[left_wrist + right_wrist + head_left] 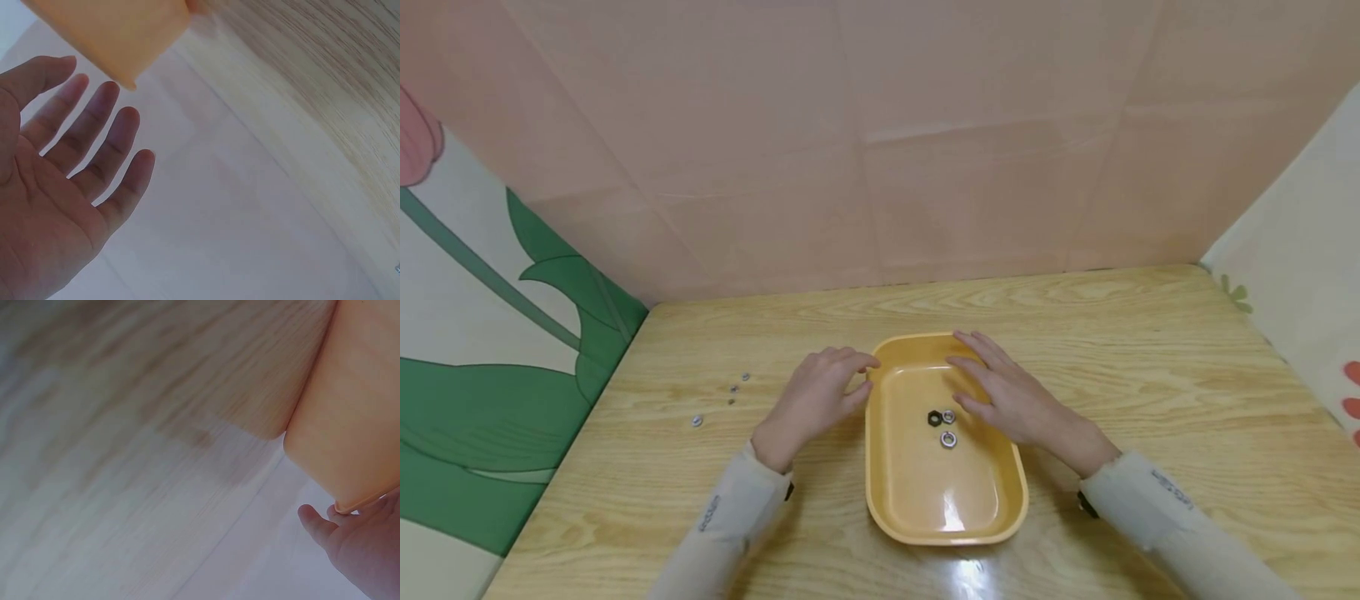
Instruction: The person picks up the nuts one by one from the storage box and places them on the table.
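A yellow-orange plastic tray stands on the wooden table. Inside it lie a dark hex nut and two silver nuts, one silver nut beside the dark one and a larger silver nut nearer me. My left hand is at the tray's upper left rim, fingers loosely bent with nothing held; the left wrist view shows its fingers spread beside the tray wall. Over the right rim reaches my right hand, its fingers extended above the tray and holding nothing. In the right wrist view that hand is mostly cut off.
Left of the tray, several small metal pieces lie on the table: a silver nut and tinier ones, such as the far piece. A pinkish covering rises behind the table's back edge. Printed panels flank both sides.
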A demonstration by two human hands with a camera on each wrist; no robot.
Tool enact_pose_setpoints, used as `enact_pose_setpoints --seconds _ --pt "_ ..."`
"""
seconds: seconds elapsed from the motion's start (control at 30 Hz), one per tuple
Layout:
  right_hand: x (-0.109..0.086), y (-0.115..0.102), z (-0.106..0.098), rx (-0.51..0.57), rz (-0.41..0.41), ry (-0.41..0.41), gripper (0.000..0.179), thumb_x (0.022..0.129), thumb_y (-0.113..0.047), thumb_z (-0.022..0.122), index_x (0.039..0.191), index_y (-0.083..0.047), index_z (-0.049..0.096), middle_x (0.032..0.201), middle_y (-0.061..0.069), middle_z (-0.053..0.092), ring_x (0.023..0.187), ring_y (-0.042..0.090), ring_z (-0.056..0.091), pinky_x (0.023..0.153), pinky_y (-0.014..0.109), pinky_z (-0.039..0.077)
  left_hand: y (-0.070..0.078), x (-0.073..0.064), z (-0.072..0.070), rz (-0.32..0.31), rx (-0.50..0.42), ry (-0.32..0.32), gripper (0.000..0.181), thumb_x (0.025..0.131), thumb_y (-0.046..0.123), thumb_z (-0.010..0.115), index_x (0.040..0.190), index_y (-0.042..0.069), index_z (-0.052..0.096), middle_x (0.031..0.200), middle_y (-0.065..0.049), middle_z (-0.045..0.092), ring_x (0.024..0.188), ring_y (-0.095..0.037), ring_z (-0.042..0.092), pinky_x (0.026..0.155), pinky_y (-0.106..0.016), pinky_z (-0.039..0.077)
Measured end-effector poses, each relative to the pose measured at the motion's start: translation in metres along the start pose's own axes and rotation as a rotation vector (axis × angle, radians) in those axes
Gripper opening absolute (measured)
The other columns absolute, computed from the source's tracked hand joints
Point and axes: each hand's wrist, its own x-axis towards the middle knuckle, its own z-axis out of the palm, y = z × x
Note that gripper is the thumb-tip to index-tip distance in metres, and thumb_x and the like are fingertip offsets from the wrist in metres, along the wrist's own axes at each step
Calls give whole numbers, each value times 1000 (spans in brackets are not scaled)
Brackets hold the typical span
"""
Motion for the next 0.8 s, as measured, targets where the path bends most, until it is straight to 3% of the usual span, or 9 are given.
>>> enact_pose_setpoints --seconds 0.33,0.6,0.8 --pt "0 1 0 2 -1 1 50 96 -23 62 139 0 52 160 21 28 148 47 22 118 61 24 9 4 2 21 2 -8 27 91 20 70 118 15 70 114 -2 73 102 -23 67 86 -43 54" --pt "0 0 -1 12 7 -4 49 96 -23 62 139 0 53 160 19 28 148 46 20 117 61 24 14 7 4 30 5 -29 25 92 21 69 117 16 71 108 -3 74 92 -19 64 83 -40 52" --pt "1 -1 -1 11 8 -6 49 96 -23 62 138 0 53 160 19 28 148 47 21 117 62 25 16 7 7 40 8 -30 25 92 21 69 117 16 71 111 -2 74 94 -19 64 87 -41 51"
